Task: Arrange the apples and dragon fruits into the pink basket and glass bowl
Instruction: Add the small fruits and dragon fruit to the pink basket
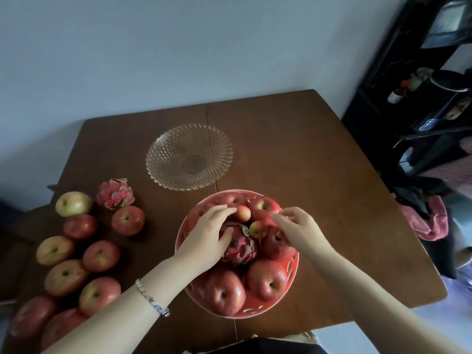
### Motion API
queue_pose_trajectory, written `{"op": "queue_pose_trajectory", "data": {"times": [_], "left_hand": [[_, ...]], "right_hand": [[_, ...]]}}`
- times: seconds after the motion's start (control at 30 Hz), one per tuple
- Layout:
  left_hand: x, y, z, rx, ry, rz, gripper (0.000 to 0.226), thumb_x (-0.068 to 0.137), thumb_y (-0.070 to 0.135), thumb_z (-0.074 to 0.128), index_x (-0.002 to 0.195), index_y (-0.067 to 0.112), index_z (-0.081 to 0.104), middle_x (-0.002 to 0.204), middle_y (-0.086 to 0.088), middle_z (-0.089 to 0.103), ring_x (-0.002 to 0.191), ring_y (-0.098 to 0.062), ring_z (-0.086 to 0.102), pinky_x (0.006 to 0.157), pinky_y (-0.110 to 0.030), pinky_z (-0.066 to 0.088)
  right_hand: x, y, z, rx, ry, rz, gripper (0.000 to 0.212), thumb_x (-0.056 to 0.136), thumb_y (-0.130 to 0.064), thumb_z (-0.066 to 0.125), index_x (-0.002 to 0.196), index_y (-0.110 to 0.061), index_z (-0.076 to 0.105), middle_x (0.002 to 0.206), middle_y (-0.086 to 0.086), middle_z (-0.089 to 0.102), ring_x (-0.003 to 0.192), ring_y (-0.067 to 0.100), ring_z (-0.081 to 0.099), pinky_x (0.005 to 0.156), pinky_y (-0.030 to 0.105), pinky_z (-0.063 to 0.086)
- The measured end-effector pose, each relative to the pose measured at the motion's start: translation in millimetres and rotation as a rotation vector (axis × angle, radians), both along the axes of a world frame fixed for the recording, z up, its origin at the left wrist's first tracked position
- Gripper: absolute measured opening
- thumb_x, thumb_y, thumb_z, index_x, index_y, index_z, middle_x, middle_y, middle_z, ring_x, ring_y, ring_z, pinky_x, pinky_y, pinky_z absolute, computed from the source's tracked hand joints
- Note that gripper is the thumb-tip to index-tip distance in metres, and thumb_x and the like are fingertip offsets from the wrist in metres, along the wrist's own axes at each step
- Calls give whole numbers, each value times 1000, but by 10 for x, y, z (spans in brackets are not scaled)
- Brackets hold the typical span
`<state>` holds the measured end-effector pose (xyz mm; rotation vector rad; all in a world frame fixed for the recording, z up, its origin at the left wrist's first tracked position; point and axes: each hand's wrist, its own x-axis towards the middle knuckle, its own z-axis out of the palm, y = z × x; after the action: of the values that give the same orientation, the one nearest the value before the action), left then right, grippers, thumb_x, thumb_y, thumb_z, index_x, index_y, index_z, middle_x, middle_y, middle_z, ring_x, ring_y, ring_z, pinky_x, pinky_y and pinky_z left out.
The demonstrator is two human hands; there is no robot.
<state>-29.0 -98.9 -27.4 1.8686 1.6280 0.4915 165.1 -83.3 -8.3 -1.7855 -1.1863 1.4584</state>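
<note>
While both hands' fingers rest loosely on fruit, pink basket holds apples, 1 dragon fruit, glass bowl empty

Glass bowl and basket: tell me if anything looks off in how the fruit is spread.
The glass bowl holds nothing, while the pink basket is heaped with apples around a dragon fruit. Both hands are in the basket. Many apples and a second dragon fruit lie loose on the table.
</note>
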Motion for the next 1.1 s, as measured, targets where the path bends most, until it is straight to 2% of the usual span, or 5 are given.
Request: {"op": "queue_pose_trajectory", "data": {"times": [0.37, 0.57, 0.73, 0.9, 1.1], "left_hand": [[58, -83, -64, -30, 10, 38, 32, 97, 18, 44, 128, 18, 53, 140, 2, 43, 133, -11, 35, 105, -14, 19], [3, -105, -14, 9, 20, 32, 31, 95, 16, 48, 125, 17, 55, 135, 4, 49, 129, -11, 42, 102, -13, 24], [-175, -93, -42, 245, 97, 295, 42, 83, 9, 64, 124, 8, 55, 136, -12, 48, 130, -28, 42, 114, -47, 27], [-391, -101, -179, -408, -387, 839, 53, 89, 43, 52, 135, 18, 43, 143, -9, 42, 128, -27, 44, 107, -39, 34], [-427, -166, -434, -718, -821, 910, 34, 92, 46, 43, 113, 25, 58, 108, -10, 70, 101, -28, 66, 85, -40, 52]], "right_hand": [[-34, -450, -557, 899, -641, 468, 27, 76, -20, 73, 102, -18, 66, 103, -6, 70, 109, 16, 44, 91, 30, 47], [36, -427, -430, 911, -455, 454, 29, 82, -35, 58, 102, -18, 71, 115, -3, 64, 112, 13, 44, 100, 26, 39], [183, -149, -235, 338, -410, 100, 38, 91, -32, 55, 127, -21, 53, 143, 4, 36, 134, 20, 29, 105, 40, 33], [149, 145, -477, -272, -68, 41, 64, 85, -60, 47, 138, -23, 40, 136, 8, 50, 120, 26, 53, 103, 43, 43], [110, 172, -585, -306, 56, -29, 50, 81, -61, 52, 119, -28, 56, 115, 2, 61, 103, 23, 60, 96, 38, 47]]}}
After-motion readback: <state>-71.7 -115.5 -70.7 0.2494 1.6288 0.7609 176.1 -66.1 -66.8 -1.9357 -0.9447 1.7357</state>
